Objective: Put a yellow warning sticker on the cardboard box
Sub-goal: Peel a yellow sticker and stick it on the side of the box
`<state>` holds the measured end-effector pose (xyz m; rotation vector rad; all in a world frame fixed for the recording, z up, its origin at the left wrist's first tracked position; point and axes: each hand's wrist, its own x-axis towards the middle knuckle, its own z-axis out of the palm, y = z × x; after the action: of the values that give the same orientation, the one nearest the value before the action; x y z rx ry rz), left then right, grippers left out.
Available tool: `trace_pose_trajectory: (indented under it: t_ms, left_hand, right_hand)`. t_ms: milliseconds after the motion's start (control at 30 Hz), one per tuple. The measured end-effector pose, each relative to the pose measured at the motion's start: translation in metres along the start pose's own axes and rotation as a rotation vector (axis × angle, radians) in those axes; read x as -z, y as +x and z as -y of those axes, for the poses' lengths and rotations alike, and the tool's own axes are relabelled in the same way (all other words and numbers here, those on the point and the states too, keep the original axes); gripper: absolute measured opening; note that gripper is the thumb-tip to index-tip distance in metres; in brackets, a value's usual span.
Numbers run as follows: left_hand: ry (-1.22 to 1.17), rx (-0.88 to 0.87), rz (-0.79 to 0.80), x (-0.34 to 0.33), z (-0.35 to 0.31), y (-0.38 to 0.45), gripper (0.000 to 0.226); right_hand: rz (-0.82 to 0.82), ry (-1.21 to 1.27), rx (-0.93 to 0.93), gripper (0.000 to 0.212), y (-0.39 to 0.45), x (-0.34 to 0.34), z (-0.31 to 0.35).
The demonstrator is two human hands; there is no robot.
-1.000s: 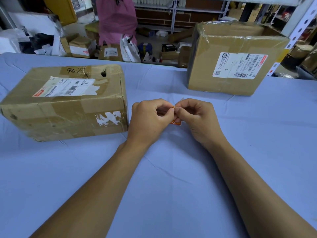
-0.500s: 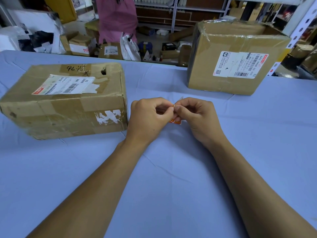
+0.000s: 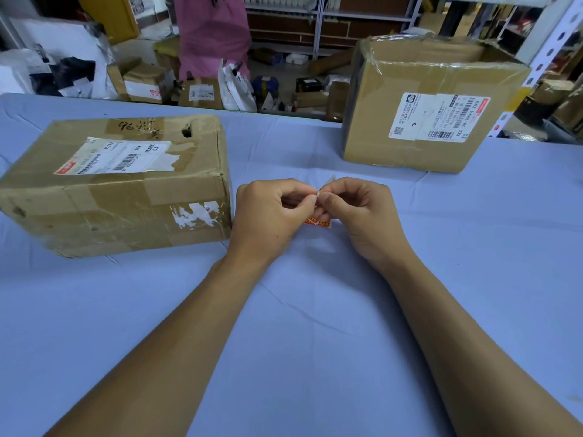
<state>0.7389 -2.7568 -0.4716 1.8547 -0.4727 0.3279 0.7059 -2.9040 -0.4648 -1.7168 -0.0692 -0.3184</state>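
Both hands meet knuckle to knuckle over the middle of the blue-covered surface (image 3: 315,326). The left hand (image 3: 271,216) and the right hand (image 3: 359,212) are curled, with thumbs and forefingers pinched tight on the same small piece: the warning sticker (image 3: 318,221). Only its lower edge shows, an orange-yellow strip with red and white print, peeking out just below the fingertips and hanging close above the cloth; whether it touches the cloth cannot be told. Above the pinch a pale, thin corner of backing paper (image 3: 326,183) sticks up between the two thumbs. The fingers (image 3: 328,203) of the right hand fold over most of the sticker, so its full shape is hidden.

A worn cardboard box (image 3: 126,190) lies near the left edge of the surface, just beside the left hand but not touching it, its top bearing a shipping label (image 3: 116,156) and strips of brown tape. A second, taller cardboard carton (image 3: 426,99) stands near the far right corner, well apart from the hands, with a white label on its near face. Beyond the far edge, a person in a pink top (image 3: 214,36) stands among parcels on the floor.
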Motion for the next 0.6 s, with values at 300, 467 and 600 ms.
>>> trace_pose_trajectory:
  t_ms: [300,467,600]
  left_hand:
    - [-0.058,0.033,0.014,-0.0005,0.0005,0.0009,0.011]
    - [-0.077,0.045,0.014,-0.0005,0.001,0.0012,0.012]
    - [-0.076,0.052,0.019,-0.0001,0.0002,0.0005,0.011]
  right_hand:
    - [-0.005,0.005,0.002,0.013,-0.0002,0.0012,-0.0006]
    - [-0.012,0.002,-0.005,0.013,0.0,0.001,-0.0009]
    - [-0.016,0.005,-0.012,0.012,-0.0003,0.0002,0.0004]
